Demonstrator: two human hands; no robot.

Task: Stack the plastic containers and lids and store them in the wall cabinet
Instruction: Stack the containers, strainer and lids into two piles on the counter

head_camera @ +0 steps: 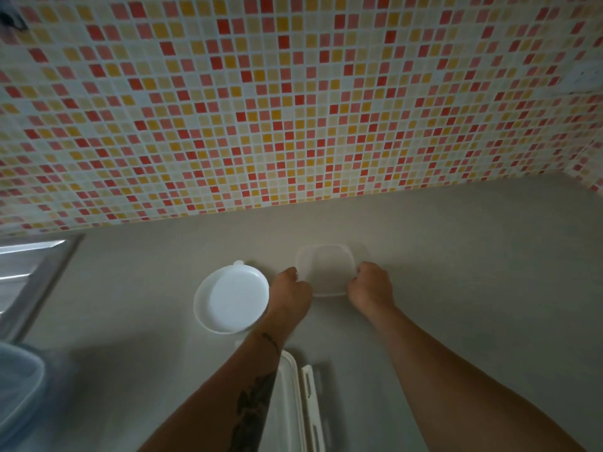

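A clear, square plastic container (326, 269) rests on the grey counter (473, 272) near the tiled wall. My left hand (290, 288) grips its left edge and my right hand (370, 287) grips its right edge. Just left of my left hand lies a round white lid (233, 298) with a small tab at its far rim. A white rectangular lid (288, 406) with side clips lies near the front edge, partly hidden under my left forearm. The wall cabinet is out of view.
A steel sink drainer (29, 272) sits at the far left. A bluish translucent container (16, 386) shows at the lower left edge. The mosaic tile wall (293, 109) rises behind the counter, and a wall corner closes in at the right.
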